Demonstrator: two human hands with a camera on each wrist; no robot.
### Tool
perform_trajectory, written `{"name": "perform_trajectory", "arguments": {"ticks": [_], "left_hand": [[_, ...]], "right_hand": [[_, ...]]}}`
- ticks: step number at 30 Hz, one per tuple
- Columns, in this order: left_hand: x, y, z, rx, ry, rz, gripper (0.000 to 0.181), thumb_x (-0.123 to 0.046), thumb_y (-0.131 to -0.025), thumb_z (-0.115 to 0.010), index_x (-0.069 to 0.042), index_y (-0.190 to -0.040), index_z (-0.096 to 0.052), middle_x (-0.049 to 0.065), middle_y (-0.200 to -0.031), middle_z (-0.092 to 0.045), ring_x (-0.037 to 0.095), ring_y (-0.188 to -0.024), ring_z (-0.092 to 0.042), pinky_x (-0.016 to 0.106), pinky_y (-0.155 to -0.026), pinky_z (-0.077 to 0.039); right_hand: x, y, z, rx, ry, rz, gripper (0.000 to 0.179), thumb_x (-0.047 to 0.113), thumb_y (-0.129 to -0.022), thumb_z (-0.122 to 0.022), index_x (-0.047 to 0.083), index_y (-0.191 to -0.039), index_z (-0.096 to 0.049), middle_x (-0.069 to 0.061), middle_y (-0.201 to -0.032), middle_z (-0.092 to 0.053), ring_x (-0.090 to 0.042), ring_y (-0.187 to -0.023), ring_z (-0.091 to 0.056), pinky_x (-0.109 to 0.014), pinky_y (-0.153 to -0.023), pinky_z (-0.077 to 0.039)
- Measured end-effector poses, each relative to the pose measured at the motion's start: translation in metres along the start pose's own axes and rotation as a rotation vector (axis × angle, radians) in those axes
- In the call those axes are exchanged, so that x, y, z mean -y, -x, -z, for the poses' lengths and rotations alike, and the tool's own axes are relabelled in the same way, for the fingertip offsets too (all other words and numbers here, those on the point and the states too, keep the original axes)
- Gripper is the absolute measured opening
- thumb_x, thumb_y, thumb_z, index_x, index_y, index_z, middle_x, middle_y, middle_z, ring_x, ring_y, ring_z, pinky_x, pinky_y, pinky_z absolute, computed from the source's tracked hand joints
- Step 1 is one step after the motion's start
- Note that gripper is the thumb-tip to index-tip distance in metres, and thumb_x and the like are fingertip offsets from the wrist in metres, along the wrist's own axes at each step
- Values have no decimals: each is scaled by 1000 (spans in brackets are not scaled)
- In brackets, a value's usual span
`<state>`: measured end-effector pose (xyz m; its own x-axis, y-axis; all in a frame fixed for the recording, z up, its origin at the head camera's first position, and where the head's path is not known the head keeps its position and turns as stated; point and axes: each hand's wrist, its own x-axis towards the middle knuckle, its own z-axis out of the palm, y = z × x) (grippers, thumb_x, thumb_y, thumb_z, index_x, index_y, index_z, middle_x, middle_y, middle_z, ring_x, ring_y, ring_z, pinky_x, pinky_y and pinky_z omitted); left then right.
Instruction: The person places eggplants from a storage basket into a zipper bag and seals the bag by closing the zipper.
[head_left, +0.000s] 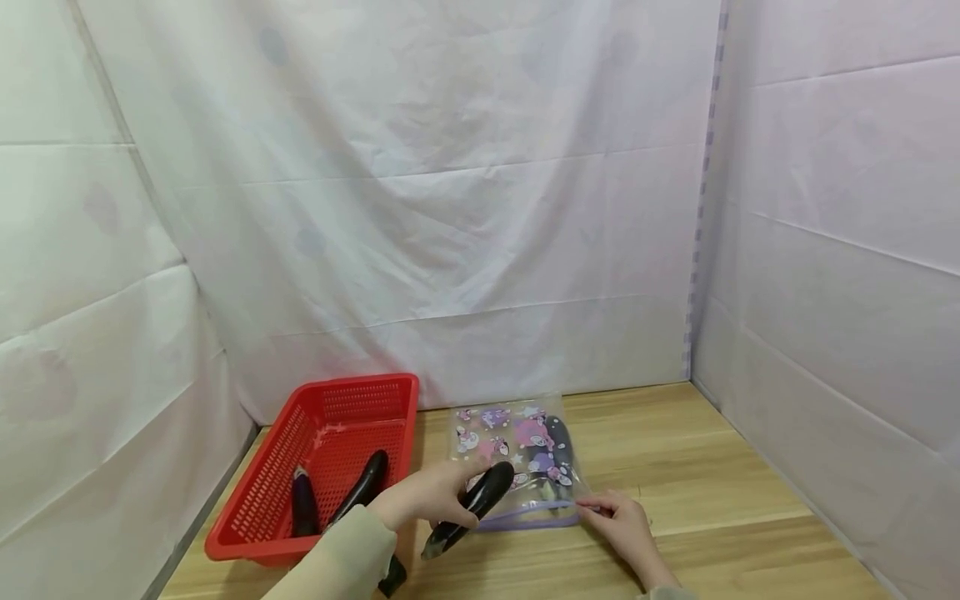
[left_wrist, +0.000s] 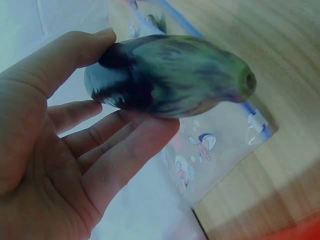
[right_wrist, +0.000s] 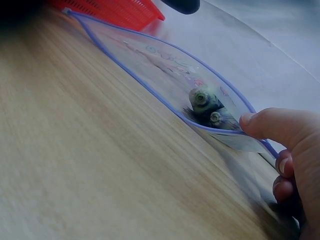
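My left hand (head_left: pixel 435 493) grips a dark eggplant (head_left: pixel 480 500) above the near edge of a clear printed zip bag (head_left: pixel 480 433). In the left wrist view the thumb and fingers hold this eggplant (left_wrist: pixel 175 75) around its body, its green stem end pointing away from the palm. My right hand (head_left: pixel 618 529) pinches the right corner of the bag's purple zip edge. Through the right wrist view the bag's mouth (right_wrist: pixel 150 65) gapes, and two eggplants (right_wrist: pixel 205 102) lie inside with their stem ends toward the opening.
A red plastic basket (head_left: pixel 408 417) stands at the left of the wooden table (head_left: pixel 675 458). Inside it lie a short eggplant (head_left: pixel 303 504) and a longer eggplant (head_left: pixel 367 483), partly hidden by my left arm. White cloth (head_left: pixel 450 208) hangs behind and at both sides.
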<state>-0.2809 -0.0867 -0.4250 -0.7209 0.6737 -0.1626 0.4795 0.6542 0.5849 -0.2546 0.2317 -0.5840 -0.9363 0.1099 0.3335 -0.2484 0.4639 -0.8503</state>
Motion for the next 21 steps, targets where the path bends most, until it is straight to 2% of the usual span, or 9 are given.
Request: {"name": "perform_trajectory", "arguments": {"ticks": [8,12,15,18,21], "left_hand": [[1,-2,-11,16,-55,-17,79,-22,-75,-81,-17,-145,-45,-6,-77,-59,6,-58,-56,25,-43,-47],[-2,-3,-17,33,-54,0,78,-22,-75,-80,-18,-145,-45,-6,-80,-58,5,-60,-55,26,-43,-47],[-4,-5,-21,57,-78,2,78,-23,-76,-79,-22,-146,-44,-7,-76,-55,6,-56,-53,25,-44,-46],[-7,-7,-25,80,-114,-15,78,-24,-77,-79,-26,-147,-43,-8,-72,-55,6,-53,-51,25,-45,-45],[-10,-10,-28,92,-152,-51,79,-25,-76,-79,-28,-147,-43,-10,-70,-54,4,-56,-51,23,-50,-45]], "right_hand": [[0,0,0,-9,1,19,18,5,-72,-82,19,-82,-79,12,-65,-54,-5,-59,-46,-23,-54,-39],[0,0,0,-14,9,33,17,5,-71,-82,18,-82,-79,13,-65,-54,-5,-59,-46,-23,-54,-39],[0,0,0,-10,15,34,17,6,-72,-82,18,-82,-79,13,-64,-52,-5,-59,-45,-24,-54,-38],[1,0,0,-5,16,23,17,6,-72,-82,18,-83,-79,12,-63,-51,-5,-59,-44,-24,-54,-38],[2,-1,0,-7,15,20,17,5,-72,-82,18,-82,-79,11,-63,-50,-6,-58,-44,-24,-53,-38]]}}
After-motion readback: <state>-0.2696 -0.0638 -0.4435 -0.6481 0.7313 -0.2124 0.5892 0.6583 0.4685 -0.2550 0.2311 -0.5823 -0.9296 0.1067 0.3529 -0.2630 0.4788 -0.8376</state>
